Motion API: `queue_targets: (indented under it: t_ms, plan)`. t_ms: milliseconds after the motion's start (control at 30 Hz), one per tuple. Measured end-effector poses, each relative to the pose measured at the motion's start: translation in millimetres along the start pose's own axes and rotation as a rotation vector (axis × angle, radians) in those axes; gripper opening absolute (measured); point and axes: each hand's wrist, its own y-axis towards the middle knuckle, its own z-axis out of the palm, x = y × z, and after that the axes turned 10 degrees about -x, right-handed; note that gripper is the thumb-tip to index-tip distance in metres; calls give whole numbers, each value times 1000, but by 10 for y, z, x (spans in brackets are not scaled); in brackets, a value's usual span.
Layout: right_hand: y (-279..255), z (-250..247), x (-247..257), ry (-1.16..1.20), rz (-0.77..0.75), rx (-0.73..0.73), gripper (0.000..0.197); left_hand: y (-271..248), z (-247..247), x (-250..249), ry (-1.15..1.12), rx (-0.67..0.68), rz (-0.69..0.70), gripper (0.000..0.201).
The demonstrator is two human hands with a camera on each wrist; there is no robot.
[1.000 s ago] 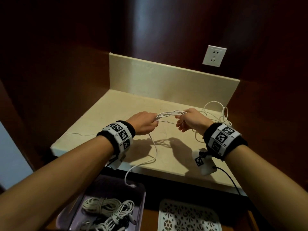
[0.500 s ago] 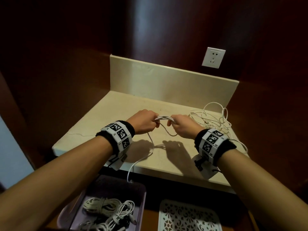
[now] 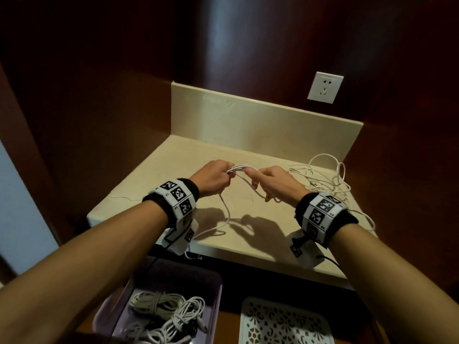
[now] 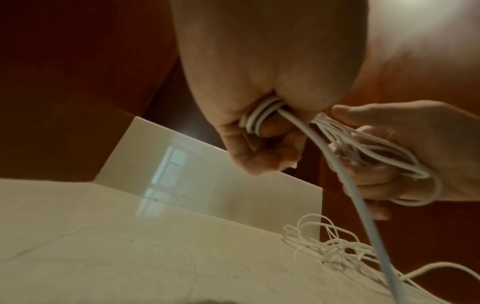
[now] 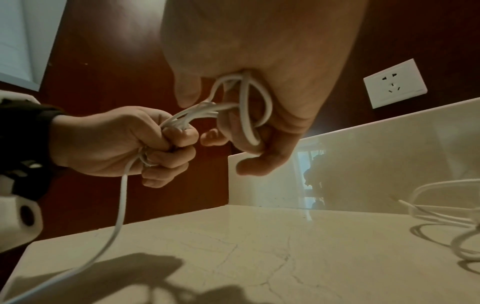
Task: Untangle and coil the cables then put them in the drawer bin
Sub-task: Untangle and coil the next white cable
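Both hands — left hand (image 3: pixel 215 178), right hand (image 3: pixel 278 182) — fists tight around one white cable (image 3: pixel 239 168).

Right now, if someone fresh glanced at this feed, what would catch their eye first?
Probably the two fists meeting above the middle of the counter: the left hand and right hand both grip a bunch of white cable loops, one strand trailing down over the front edge. Next, the loose cable tangle at the counter's back right, and the bin below holding coiled cables.
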Motion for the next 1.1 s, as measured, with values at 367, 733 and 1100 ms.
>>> queue_targets:
  t_ms: [367, 733, 1100]
  plan:
    - [27, 78, 24, -305, -139, 66, 46, -88, -18, 80, 15, 189, 28, 20]
    - [14, 27, -38, -197, -108, 144, 22, -122, -58, 57, 48, 135, 55, 35]
    - [-42, 274, 98, 576, 213, 136, 35, -112, -47, -1, 34, -8, 155, 34]
